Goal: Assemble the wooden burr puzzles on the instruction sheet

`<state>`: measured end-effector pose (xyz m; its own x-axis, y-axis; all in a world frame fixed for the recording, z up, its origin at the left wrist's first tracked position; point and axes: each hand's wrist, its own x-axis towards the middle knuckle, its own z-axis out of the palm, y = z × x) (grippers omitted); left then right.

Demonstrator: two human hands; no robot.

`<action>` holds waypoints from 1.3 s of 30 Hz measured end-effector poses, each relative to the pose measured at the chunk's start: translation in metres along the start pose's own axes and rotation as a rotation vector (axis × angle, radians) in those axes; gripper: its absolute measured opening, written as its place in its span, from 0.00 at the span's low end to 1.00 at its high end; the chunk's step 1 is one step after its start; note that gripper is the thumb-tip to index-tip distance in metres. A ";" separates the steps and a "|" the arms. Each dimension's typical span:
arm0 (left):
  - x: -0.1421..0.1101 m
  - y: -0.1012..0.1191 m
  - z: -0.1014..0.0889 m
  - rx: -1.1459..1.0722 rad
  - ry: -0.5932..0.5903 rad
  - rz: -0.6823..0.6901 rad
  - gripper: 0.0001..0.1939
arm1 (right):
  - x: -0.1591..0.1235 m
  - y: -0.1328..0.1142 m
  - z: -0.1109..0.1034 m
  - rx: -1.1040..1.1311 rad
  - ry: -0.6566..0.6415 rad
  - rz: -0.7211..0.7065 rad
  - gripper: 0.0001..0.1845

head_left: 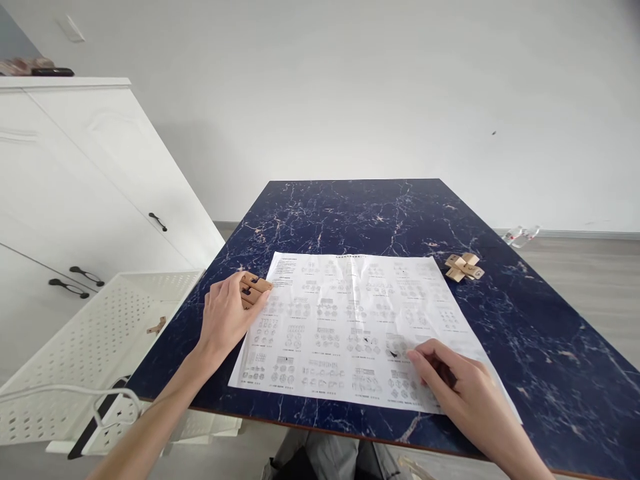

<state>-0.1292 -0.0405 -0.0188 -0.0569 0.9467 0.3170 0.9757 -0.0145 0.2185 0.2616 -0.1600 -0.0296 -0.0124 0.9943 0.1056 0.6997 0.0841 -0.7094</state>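
My left hand (229,313) is at the left edge of a printed paper sheet (340,387). Its fingers and thumb close around several notched wooden burr puzzle pieces (256,288), lying side by side. On the lower right of the sheet rests my right hand (457,383), fingers curled in and the thumb and index tips together on the paper. Nothing shows in that hand. Rows of small diagrams cover the creased sheet, and small dark spots show near the right fingertips. Right of the sheet stands an interlocked wooden burr puzzle (464,267) with letters on its ends.
The sheet lies on a dark blue marbled table (350,213). At the left are a white perforated rack (100,333) holding a small wooden piece (157,326), a pale cable (65,389), and a white cabinet (110,160). Clear bottles (521,235) stand beyond the table's right edge.
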 end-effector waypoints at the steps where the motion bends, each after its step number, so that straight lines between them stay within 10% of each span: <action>1: 0.001 -0.001 0.001 -0.001 -0.003 0.008 0.38 | 0.000 0.000 0.000 -0.004 0.002 0.003 0.24; 29: 0.022 0.007 0.000 -0.144 -0.129 0.023 0.41 | -0.002 0.001 -0.001 0.016 -0.011 -0.034 0.22; 39: 0.004 0.053 0.009 -0.119 -0.144 0.370 0.33 | -0.002 0.001 -0.001 0.016 -0.018 -0.014 0.21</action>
<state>-0.0754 -0.0349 -0.0141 0.3313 0.9060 0.2633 0.8933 -0.3911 0.2217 0.2631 -0.1623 -0.0301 -0.0354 0.9941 0.1030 0.6880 0.0990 -0.7189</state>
